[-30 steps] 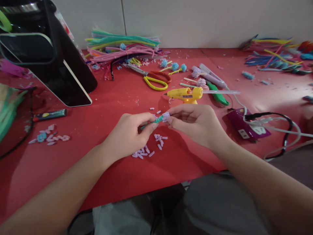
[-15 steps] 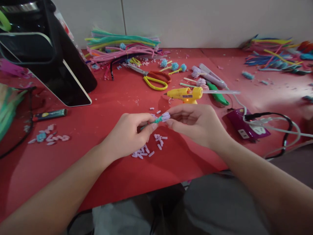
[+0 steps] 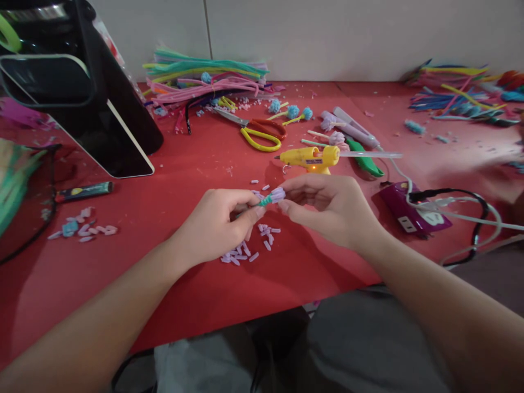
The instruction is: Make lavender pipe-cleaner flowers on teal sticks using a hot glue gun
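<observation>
A small pipe-cleaner flower (image 3: 278, 194) with lilac petals and a green wrapped stem lies between my hands, above the red tabletop. My left hand (image 3: 223, 221) pinches its stem between thumb and forefinger. At the petal end is my right hand (image 3: 327, 207), thumb and forefinger curled around the lilac tips. Whether those fingers press on the petals or merely touch them is hard to see. Cut lilac pipe-cleaner pieces (image 3: 238, 254) lie below my left hand, with a few more close to the flower. Just beyond my right hand stands a yellow glue gun (image 3: 309, 156), its small light glowing orange.
Scissors (image 3: 262, 136) with red and yellow handles lie behind the glue gun. A large black bottle (image 3: 123, 125) stands at left, near pink cut pieces (image 3: 98, 229). Pipe-cleaner bundles (image 3: 208, 73) line the wall. At right, a purple power strip (image 3: 413, 210) trails cables.
Almost nothing differs. Both hands stay in place around the flower, with only a very slight shift at the fingertips and petals.
</observation>
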The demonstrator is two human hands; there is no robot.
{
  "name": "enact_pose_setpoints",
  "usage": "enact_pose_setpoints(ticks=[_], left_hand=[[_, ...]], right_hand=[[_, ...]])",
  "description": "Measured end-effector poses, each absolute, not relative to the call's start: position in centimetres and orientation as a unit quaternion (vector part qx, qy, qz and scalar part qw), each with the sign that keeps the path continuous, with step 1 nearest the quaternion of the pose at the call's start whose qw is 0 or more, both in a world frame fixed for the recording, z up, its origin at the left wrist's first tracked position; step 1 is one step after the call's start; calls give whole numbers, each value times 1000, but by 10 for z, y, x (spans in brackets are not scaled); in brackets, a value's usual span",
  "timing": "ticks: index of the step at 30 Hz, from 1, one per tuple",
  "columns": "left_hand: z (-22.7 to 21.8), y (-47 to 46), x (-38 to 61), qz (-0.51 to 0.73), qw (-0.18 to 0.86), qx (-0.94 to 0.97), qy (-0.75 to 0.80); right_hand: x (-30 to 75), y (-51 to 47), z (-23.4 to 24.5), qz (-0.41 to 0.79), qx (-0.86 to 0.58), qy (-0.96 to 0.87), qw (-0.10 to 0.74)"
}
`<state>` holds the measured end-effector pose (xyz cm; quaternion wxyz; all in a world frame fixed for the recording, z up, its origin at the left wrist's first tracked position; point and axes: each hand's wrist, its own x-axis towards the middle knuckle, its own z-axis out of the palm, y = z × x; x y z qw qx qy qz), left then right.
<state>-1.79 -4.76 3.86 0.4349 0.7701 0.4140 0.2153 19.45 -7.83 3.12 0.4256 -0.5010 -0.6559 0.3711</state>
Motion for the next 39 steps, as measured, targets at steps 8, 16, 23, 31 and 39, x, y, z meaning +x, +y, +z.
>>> enact_pose_setpoints(ticks=[8, 16, 23, 31, 39], left_hand=[[40, -49, -17, 214, 444, 772, 402], [40, -47, -19, 206, 472, 764, 389], [40, -46, -20, 214, 461, 763, 399], [40, -47, -20, 220, 424, 777, 409], [34, -25, -38, 271, 182, 814, 481]], right_hand=[[192, -79, 32, 363, -524, -647, 419], [194, -78, 33, 373, -513, -648, 421], [196, -80, 34, 423, -503, -623, 424], [192, -80, 34, 394, -524, -634, 410], [251, -77, 49, 152, -766, -620, 76]])
